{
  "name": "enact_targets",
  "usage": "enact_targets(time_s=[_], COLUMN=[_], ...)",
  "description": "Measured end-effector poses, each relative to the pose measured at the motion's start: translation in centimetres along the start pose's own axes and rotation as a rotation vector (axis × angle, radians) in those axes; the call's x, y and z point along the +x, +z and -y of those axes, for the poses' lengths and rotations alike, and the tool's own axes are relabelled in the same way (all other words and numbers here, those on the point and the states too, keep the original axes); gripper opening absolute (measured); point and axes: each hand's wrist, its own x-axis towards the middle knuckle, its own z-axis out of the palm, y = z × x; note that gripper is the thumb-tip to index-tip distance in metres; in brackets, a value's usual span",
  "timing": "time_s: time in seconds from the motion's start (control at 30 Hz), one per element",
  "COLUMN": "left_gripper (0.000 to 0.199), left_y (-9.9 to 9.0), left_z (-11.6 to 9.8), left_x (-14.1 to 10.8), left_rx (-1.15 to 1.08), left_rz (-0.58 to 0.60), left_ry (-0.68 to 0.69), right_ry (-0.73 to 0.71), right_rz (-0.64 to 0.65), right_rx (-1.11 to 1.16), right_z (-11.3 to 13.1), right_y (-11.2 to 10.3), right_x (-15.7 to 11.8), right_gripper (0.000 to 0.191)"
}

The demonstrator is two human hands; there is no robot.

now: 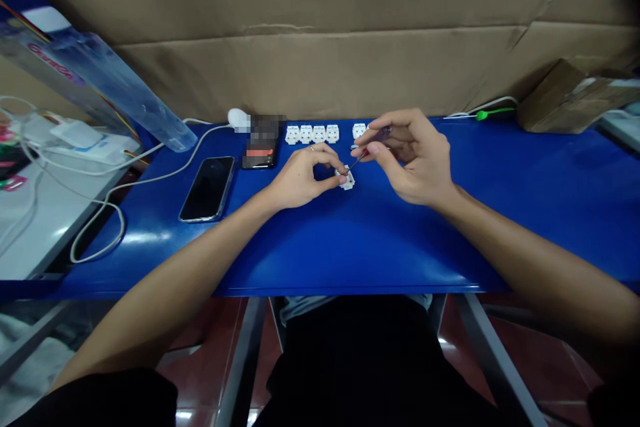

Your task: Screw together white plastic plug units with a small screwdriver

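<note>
Work on the white piece (349,181), held at or just above the tabletop (350,247), looks under way; whether the row of four similar pieces (319,135) behind it to the left, or the partly hidden similar piece (359,129) behind it to the right, are done or left, I cannot tell. The left grip (299,177), nearly closed, pinches the white piece from its left, while the right grip (417,160), to its right, is curled round the screwdriver (383,134), whose shaft slants down toward it.
</note>
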Motion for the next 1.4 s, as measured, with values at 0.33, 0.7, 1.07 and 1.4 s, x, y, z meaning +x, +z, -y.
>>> enact_targets(time_s=[0.33,0.7,1.07,1.4], left_gripper=[0.009,0.007,0.009,0.009], left_y=[0.15,0.39,0.01,-0.07], left_z=[-0.39,0.19,-0.07,0.18], left_x=[-0.02,-0.22,-0.11,-0.04], left_rx=[0.045,0.055,-0.012,0.023], left_rz=[-0.018,-0.016,0.058,0.039], left_ry=[0.056,0.038,0.064,0.048], right_ry=[-0.017,0.012,-0.035,-0.05], right_rz=[0.009,0.173,0.129,0.11], right_rx=[-0.047,-0.056,-0.059,-0.069], right_z=[-0.02,-0.51,-0.44,-0.45], right_y=[-0.18,-0.94,-0.72,-0.69], right_x=[-0.14,-0.25,-0.09,-0.11], right_gripper=[0.033,0.048,0.049,0.049])
